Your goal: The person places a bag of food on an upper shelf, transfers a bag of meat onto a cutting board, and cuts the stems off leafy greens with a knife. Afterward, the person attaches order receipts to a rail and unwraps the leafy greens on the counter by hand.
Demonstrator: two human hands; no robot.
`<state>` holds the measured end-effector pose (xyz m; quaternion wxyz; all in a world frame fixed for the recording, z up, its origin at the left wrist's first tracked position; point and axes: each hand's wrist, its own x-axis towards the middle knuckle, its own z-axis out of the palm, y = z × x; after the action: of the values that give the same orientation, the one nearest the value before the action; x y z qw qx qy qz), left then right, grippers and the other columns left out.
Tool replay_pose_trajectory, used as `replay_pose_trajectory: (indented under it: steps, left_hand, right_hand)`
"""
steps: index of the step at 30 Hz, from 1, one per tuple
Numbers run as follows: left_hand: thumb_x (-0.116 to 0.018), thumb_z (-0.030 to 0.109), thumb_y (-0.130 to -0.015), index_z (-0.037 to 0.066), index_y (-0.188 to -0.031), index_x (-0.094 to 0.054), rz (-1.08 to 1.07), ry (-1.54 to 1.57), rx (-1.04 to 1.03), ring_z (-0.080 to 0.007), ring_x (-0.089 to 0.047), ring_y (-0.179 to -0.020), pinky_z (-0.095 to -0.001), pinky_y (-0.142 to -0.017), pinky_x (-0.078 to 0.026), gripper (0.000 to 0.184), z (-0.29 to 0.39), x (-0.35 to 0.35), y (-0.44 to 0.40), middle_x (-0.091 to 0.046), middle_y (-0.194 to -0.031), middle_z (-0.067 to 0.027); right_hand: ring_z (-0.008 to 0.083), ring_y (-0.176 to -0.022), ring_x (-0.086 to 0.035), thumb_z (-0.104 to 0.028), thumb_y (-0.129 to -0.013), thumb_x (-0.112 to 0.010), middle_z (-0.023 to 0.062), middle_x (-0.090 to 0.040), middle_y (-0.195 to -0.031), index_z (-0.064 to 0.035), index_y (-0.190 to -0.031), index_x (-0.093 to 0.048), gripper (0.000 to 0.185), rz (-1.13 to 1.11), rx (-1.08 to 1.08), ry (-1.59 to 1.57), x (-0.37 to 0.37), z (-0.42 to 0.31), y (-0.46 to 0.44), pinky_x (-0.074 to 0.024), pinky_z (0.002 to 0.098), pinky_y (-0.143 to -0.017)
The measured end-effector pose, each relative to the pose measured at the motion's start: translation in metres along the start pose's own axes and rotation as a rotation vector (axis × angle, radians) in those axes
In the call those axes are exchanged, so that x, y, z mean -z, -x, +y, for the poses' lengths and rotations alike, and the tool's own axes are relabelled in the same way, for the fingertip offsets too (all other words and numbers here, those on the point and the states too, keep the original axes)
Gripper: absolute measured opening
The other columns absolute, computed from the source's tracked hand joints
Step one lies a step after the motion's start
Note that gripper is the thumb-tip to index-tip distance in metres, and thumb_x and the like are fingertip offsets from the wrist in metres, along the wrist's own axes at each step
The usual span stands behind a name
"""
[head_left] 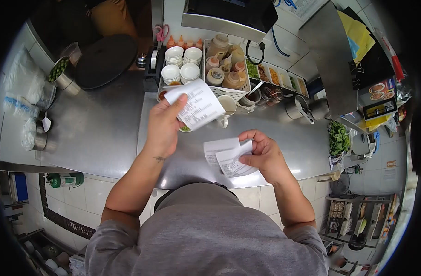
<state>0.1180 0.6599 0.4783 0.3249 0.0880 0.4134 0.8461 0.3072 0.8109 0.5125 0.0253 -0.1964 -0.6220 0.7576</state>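
Note:
A printed paper receipt (200,105) is pinched in my left hand (168,112), thumb on top, held up over the steel counter. My right hand (263,154) grips more printed receipts (236,158), at least two slips overlapping, lower and to the right. Behind the left receipt stands a white mug (227,105), partly covered by the paper. Under my left hand shows the edge of a small bowl with something green (185,129); most of it is hidden.
Stacked white bowls (180,71) and a white basket of sauce bottles (226,64) line the back. Right of them are a tray of chopped toppings (275,76), steel pots (295,109) and leafy greens (339,138). A round dark tray (107,60) is at left.

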Motion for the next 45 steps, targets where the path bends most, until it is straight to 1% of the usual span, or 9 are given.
replay_pose_trajectory:
  steps: [8,19,26,29,31,34,38,41,45]
  left_hand:
    - [-0.060,0.018,-0.090,-0.003,-0.111,-0.058,-0.089,-0.060,0.157,-0.0168,-0.065,-0.092,-0.0302,-0.079,-0.053,0.029,-0.005,0.015,0.001,-0.065,-0.103,-0.0102]
    - [-0.061,-0.003,-0.083,0.000,-0.117,-0.055,-0.222,-0.120,0.189,-0.0151,-0.061,-0.099,-0.0290,-0.086,-0.050,0.035,-0.025,0.006,0.012,-0.064,-0.108,-0.0092]
    - [-0.063,-0.002,-0.080,0.000,-0.118,-0.054,-0.334,-0.200,0.173,-0.0168,-0.062,-0.101,-0.0322,-0.089,-0.049,0.039,-0.039,0.005,0.012,-0.063,-0.112,-0.0107]
    - [-0.060,0.004,-0.086,0.000,-0.119,-0.053,-0.292,-0.043,0.200,-0.0167,-0.061,-0.102,-0.0321,-0.088,-0.049,0.034,-0.034,0.002,0.010,-0.062,-0.113,-0.0111]
    - [-0.056,0.015,-0.091,-0.002,-0.120,-0.052,-0.205,0.268,0.321,-0.0162,-0.061,-0.100,-0.0306,-0.089,-0.048,0.034,-0.029,0.003,0.005,-0.062,-0.111,-0.0092]
    - [-0.050,0.021,-0.095,-0.003,-0.119,-0.053,-0.162,0.142,0.245,-0.0179,-0.061,-0.101,-0.0317,-0.089,-0.048,0.034,-0.035,0.008,0.003,-0.063,-0.110,-0.0099]
    - [-0.050,0.019,-0.096,-0.003,-0.118,-0.054,-0.166,0.120,0.145,-0.0185,-0.062,-0.099,-0.0320,-0.085,-0.050,0.031,-0.041,0.006,0.002,-0.063,-0.110,-0.0108]
    - [-0.049,0.018,-0.096,-0.003,-0.117,-0.055,-0.075,0.062,0.018,-0.0175,-0.064,-0.095,-0.0301,-0.080,-0.052,0.030,-0.034,0.010,-0.004,-0.062,-0.111,-0.0107]
    - [-0.051,0.009,-0.094,-0.001,-0.120,-0.055,-0.100,-0.144,0.031,-0.0129,-0.063,-0.091,-0.0241,-0.074,-0.052,0.028,-0.036,0.012,-0.002,-0.064,-0.106,-0.0075]
  right_hand:
    - [0.0166,-0.096,-0.063,0.020,-0.075,-0.054,0.0117,-0.064,-0.104,-0.0006,-0.119,-0.049,0.049,0.023,0.070,-0.013,0.004,-0.013,0.000,-0.0504,0.0281,-0.086]
    - [0.0160,-0.099,-0.061,0.021,-0.071,-0.056,0.0115,-0.063,-0.110,-0.0001,-0.123,-0.048,0.057,0.064,0.062,0.053,0.014,-0.002,-0.008,-0.0492,0.0286,-0.088]
    - [0.0144,-0.096,-0.061,0.016,-0.075,-0.058,0.0109,-0.064,-0.107,0.0018,-0.120,-0.050,0.049,0.143,0.027,-0.039,0.011,0.014,-0.016,-0.0494,0.0278,-0.086]
    - [0.0141,-0.094,-0.062,0.014,-0.076,-0.060,0.0106,-0.064,-0.106,0.0024,-0.119,-0.051,0.045,0.102,-0.008,-0.020,0.011,0.017,-0.014,-0.0493,0.0274,-0.086]
    - [0.0140,-0.093,-0.062,0.013,-0.077,-0.059,0.0104,-0.064,-0.105,0.0026,-0.118,-0.051,0.043,0.074,-0.027,0.023,0.012,0.017,-0.012,-0.0491,0.0270,-0.085]
    - [0.0134,-0.092,-0.062,0.012,-0.078,-0.058,0.0094,-0.065,-0.104,0.0026,-0.116,-0.053,0.040,0.091,-0.021,0.004,0.014,0.023,-0.012,-0.0488,0.0269,-0.085]
    - [0.0130,-0.093,-0.062,0.011,-0.079,-0.056,0.0083,-0.064,-0.103,0.0023,-0.112,-0.056,0.035,0.058,-0.091,0.034,0.016,0.034,-0.011,-0.0485,0.0267,-0.085]
    - [0.0128,-0.092,-0.061,0.010,-0.080,-0.058,0.0074,-0.065,-0.102,0.0022,-0.109,-0.058,0.030,-0.098,-0.128,0.111,0.019,0.027,-0.004,-0.0489,0.0270,-0.084]
    - [0.0130,-0.090,-0.062,0.007,-0.080,-0.062,0.0082,-0.066,-0.098,0.0024,-0.108,-0.058,0.028,0.070,0.103,0.005,0.027,0.013,-0.007,-0.0499,0.0271,-0.082]
